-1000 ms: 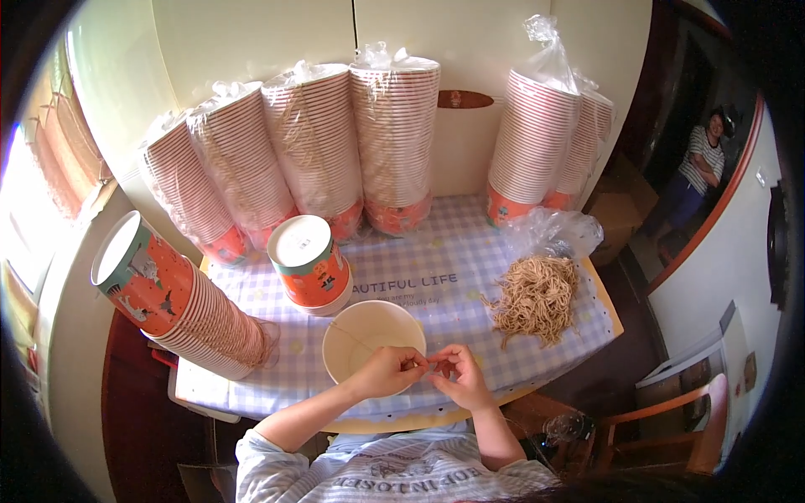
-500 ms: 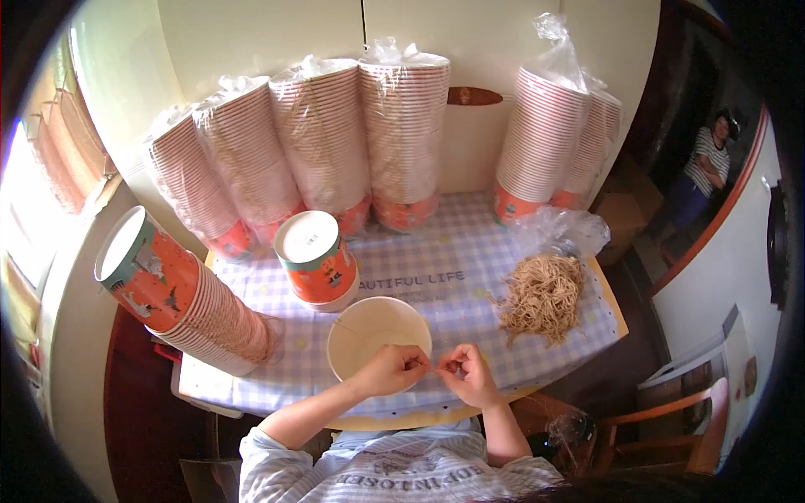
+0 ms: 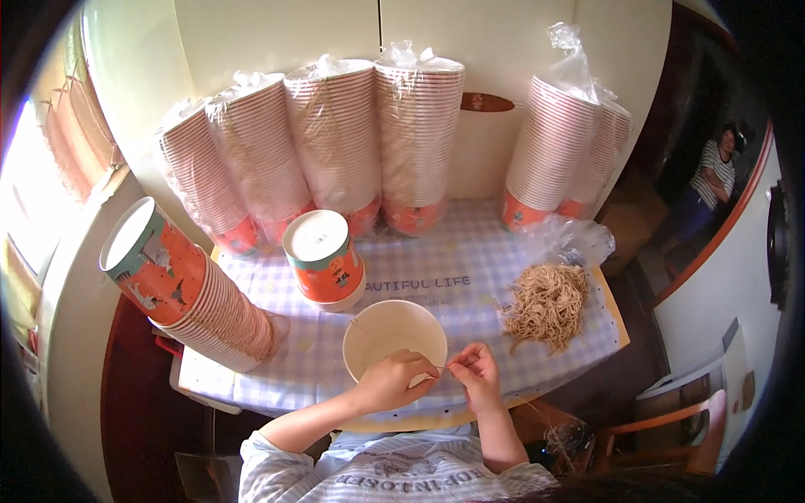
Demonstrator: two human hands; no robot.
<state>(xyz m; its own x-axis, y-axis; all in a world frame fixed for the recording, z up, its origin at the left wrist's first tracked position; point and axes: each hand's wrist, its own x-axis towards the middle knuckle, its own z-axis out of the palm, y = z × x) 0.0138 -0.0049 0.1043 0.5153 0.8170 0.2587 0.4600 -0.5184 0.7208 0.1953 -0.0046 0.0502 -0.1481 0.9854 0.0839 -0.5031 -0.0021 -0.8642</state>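
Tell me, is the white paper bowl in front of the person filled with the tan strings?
No, the white bowl looks empty; the tan strings lie piled on the tablecloth beside it.

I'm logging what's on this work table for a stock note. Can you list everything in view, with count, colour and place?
Wrapped cup stacks: about six, white with orange bases, along the back wall.
Unwrapped cup stack: one, orange, lying tilted at the table's left.
Short cup stack: one, orange, upside down, table centre.
Open cup: one, cream inside, front centre.
String pile: one, tan, table's right.
Plastic bag: one, clear, behind the strings.
Tablecloth: one, lilac check.
Chair: one, wooden, lower right.
Other person: one, in the doorway, right.
Left hand: pinching a thin string over the cup.
Right hand: pinching the same string.
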